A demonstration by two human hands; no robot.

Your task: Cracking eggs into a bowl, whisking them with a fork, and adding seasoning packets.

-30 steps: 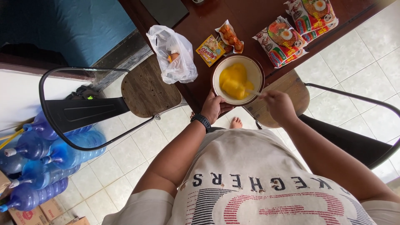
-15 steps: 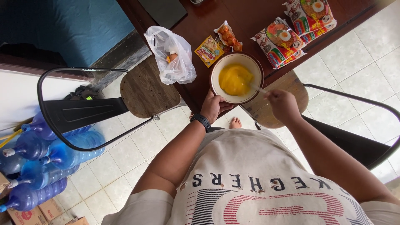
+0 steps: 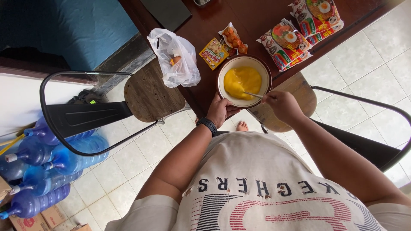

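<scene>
At near edge of dark wooden table point(image 3: 252, 17), I'm seeing bowl point(image 3: 264, 73) sitting with beaten yellow egg point(image 3: 243, 81) filling it; left hand point(image 3: 219, 110) is cupping bowl's near rim, fingers curled against its wall, black watch point(image 3: 207, 124) on wrist; right hand point(image 3: 280, 105) is pinching thin utensil point(image 3: 253, 94), tip lying in egg; plastic bag point(image 3: 174, 57) is lying left of bowl; yellow sachet point(image 3: 213, 53) and noodle packets point(image 3: 286, 42) are lying beyond it; wooden stool point(image 3: 152, 92) is standing beside table.
</scene>
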